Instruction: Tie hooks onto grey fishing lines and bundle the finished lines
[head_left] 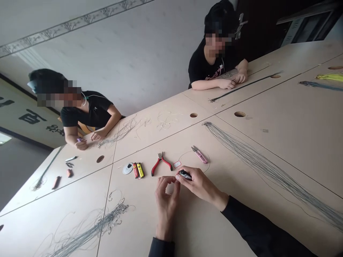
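Observation:
My right hand [199,184] is closed round a small black lighter [185,174], held just above the wooden table [281,142]. My left hand [166,194] pinches its fingertips together right beside the lighter's end; what it pinches is too thin to make out. A thin grey wire loops on the table from near my hands past a small white tag [177,164]. Red-handled pliers [160,163] lie just beyond my hands, and pink thread snips [199,154] lie to their right.
Two lighters, red and yellow [138,170], and a round white disc [128,168] lie left of the pliers. A long bundle of grey wires [268,167] fans across the right. Tangled wires [102,223] lie at lower left. Two other people sit across the table.

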